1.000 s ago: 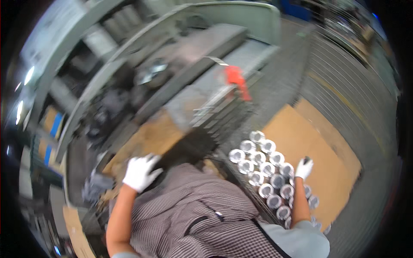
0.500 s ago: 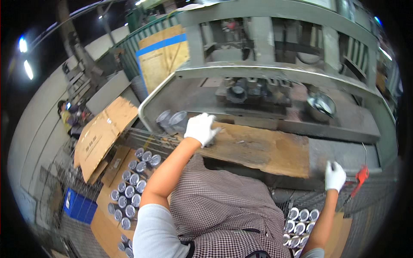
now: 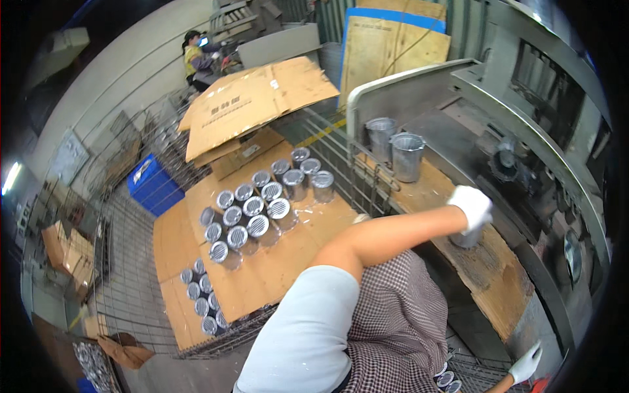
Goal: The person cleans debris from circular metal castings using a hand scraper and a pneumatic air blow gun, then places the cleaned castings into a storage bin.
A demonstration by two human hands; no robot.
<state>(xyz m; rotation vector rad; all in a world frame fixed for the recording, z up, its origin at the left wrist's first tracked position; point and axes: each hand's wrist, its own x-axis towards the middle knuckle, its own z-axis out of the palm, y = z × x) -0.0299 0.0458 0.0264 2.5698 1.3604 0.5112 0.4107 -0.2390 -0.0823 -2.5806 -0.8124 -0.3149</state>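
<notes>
Grey metal shows under the person's white-gloved left grip (image 3: 470,208), which is curled on the upper part of a cup (image 3: 466,238); the far fingers are partly hidden. That cup's lower end meets the stained brown top of the counter (image 3: 501,281), directly below the grip. Up and to the left of this grip, two open-topped metal cups (image 3: 407,157) stand close together on the same counter. Beyond the grip, to the right, is a large grey machine (image 3: 478,141), with a shiny bowl (image 3: 572,255) further right.

Well to the left of the grip, rows of canisters (image 3: 278,208) with striped round ends stand on flat cardboard (image 3: 275,281) within a wire cage (image 3: 124,314). A blue box (image 3: 156,187) lies further left, and another person (image 3: 203,62) is far off in that direction.

The white-gloved right grip (image 3: 526,363) is well below and to the right of the left one, near the counter's grey end; whether it is wide or narrow cannot be told. Just beside it is something red (image 3: 540,385), and a few more canisters lie to its left.
</notes>
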